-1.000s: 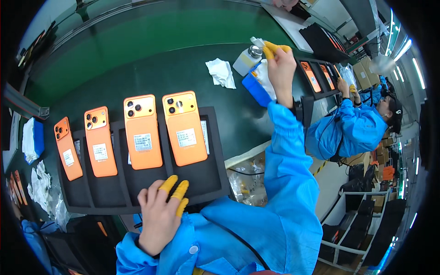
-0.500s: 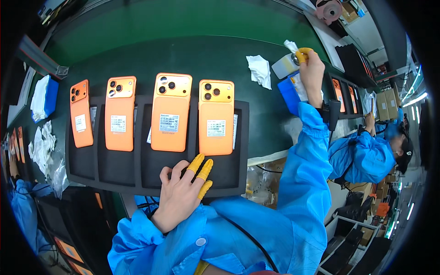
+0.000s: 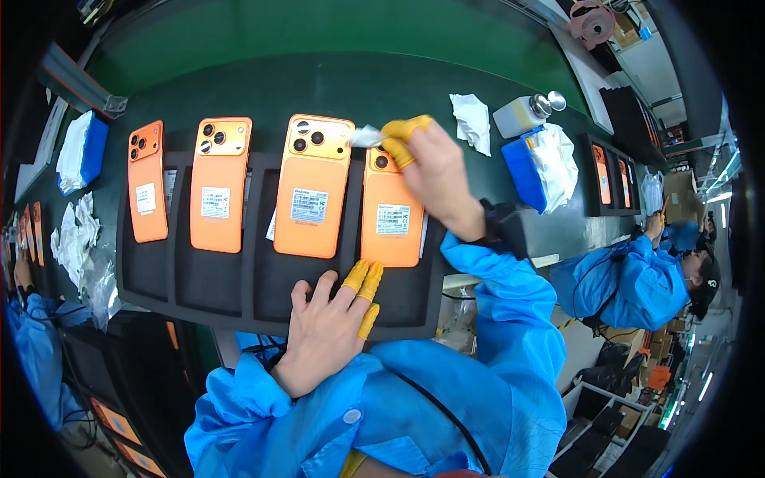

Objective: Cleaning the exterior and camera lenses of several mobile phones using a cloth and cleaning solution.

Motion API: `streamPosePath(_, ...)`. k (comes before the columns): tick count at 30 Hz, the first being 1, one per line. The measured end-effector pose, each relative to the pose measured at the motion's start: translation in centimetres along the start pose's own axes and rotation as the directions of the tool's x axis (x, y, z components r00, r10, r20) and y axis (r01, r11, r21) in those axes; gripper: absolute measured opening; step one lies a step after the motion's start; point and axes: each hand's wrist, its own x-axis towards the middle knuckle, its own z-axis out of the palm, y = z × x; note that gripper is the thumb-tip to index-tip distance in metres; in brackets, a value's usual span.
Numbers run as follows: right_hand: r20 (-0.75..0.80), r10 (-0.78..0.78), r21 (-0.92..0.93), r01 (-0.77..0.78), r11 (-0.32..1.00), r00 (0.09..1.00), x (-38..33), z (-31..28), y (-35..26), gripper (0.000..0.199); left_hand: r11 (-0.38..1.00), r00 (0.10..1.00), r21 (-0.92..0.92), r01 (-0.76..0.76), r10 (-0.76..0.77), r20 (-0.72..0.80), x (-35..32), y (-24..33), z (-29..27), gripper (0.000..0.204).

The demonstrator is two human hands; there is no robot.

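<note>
Several orange smartphones stand in a row, back side up, in a black foam tray (image 3: 207, 299). Each back shows a camera block and a white label. My right hand (image 3: 437, 171), in yellow finger cots, pinches a small white wipe (image 3: 366, 137) above the camera block of the rightmost smartphone (image 3: 389, 249). That hand hides part of the phone's top; whether the wipe touches it I cannot tell. My left hand (image 3: 320, 336) lies with fingers spread, its yellow-capped fingertips at the lower edge of the same phone. Left of it sits another smartphone (image 3: 309, 171).
At right are a blue box (image 3: 522, 171) of white wipes, a dispenser bottle (image 3: 518, 118) and a loose wipe (image 3: 472, 123). Another blue box (image 3: 96, 155) and crumpled wipes (image 3: 76, 239) lie at left. A co-worker (image 3: 621, 279) sits at right.
My right hand has come from the dispenser bottle at the right, leftward to the rightmost phone, carrying the wipe. My left hand has barely moved.
</note>
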Motion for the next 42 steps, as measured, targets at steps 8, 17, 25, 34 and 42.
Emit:
streamPosePath(8, 0.022, -0.001, -0.017, 0.001, 1.000, 1.000, -0.4, 0.2, 0.1, 0.029, 0.999, 0.998, -0.037, 0.001, 0.002, 0.070, 0.4, 0.0, -0.1, 0.032)
streamPosePath(17, 0.029, -0.039, 0.067, 0.037, 0.997, 0.999, -2.0, 0.5, 0.3, 0.029, 0.989, 0.996, -0.146, 0.014, -0.001, 0.088, 0.3, -0.1, 0.1, 0.040)
streamPosePath(25, 0.104, -0.118, 0.034, 0.115, 0.993, 0.987, -1.8, 0.5, -0.9, 0.026, 0.996, 0.999, -0.083, 0.013, -0.009, 0.044, 0.2, -0.2, 0.1, 0.044)
streamPosePath(34, 0.076, -0.039, 0.000, 0.039, 0.999, 0.996, 0.0, 0.9, -0.9, 0.027, 0.997, 0.996, -0.065, 0.038, -0.033, 0.079, 0.1, -0.2, 0.3, 0.047)
streamPosePath(42, 0.063, 0.000, 0.049, -0.003, 0.999, 0.998, -2.7, -1.1, 0.2, 0.019, 0.994, 0.996, -0.093, 0.057, -0.050, 0.075, 0.4, 0.4, 0.4, 0.047)
